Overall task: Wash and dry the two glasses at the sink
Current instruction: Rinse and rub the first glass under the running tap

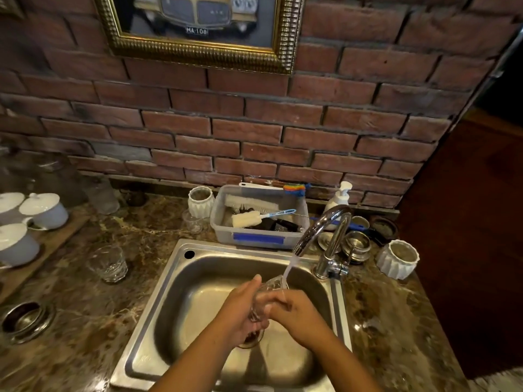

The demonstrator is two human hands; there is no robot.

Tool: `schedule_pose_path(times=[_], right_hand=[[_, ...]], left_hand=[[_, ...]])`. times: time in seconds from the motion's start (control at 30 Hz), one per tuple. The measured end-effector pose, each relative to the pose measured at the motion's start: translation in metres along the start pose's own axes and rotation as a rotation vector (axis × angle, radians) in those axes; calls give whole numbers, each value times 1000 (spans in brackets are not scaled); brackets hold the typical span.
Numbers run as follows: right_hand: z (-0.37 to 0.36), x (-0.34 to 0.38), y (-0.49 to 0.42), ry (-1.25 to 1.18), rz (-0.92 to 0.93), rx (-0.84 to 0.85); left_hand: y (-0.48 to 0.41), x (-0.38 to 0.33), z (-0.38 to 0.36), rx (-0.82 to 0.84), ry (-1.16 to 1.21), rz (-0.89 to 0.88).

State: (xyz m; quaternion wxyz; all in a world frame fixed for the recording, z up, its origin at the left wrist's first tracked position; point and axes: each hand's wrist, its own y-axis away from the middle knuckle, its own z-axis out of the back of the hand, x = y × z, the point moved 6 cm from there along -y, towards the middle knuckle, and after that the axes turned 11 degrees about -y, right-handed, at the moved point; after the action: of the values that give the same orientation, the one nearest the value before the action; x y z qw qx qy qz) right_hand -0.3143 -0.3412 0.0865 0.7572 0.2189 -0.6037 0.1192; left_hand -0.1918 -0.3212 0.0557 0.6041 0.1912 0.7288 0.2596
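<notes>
Observed at the sink [175, 267]: the first glass [271, 287] is held above the basin, tilted, with its mouth up toward the tap [331, 224]. The water stream [290, 267] from the spout lands at its rim. The left hand [243, 309] has its grip closed round the lower body of this glass, fingers curled under it. The right hand [297, 309] meets it from the other side, and its grip appears to be closed on the same glass, though the clear wall and the wet blur the fingers. The second glass [107, 263] stands upright on the marble bench [99, 321], left of the sink and well apart from both hands. Behind the sink sits a plastic tub [254, 236] holding brushes, with a soap dispenser [341, 198] to its right by the brick wall.
</notes>
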Motion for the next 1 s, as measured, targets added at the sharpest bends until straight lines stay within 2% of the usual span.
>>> schedule_pose_path(times=[0.13,0.33,0.43,0.53,0.6,0.7,0.77,0.8,0.9,1.0], right_hand=[[2,-4,-1,-10,-40,-134],[7,-4,-4,-238,-3,-255],[5,-13,-11,-317,-67,-316],[2,-25,-16,-633,-257,-237],[2,-32,-16,-910,-412,-196],[4,-31,-19,-1151,-465,-135],[6,-27,-25,-1036,-434,-132],[9,-24,-27,-885,-390,-140],[15,-5,-33,-229,-104,-121],[6,2,-33,332,118,24]], left_hand=[[-7,-5,-6,-87,-131,-3],[-18,-23,-6,-130,-341,-94],[-24,-29,-8,-172,-444,-151],[-26,-39,-6,-230,-639,-307],[-23,-46,-9,-219,-780,-477],[-19,-50,-16,-147,-949,-723],[-22,-49,-11,-158,-825,-726],[-25,-48,-8,-172,-715,-671],[-33,-35,-7,-156,-360,-331],[-34,-13,-9,-23,50,68]])
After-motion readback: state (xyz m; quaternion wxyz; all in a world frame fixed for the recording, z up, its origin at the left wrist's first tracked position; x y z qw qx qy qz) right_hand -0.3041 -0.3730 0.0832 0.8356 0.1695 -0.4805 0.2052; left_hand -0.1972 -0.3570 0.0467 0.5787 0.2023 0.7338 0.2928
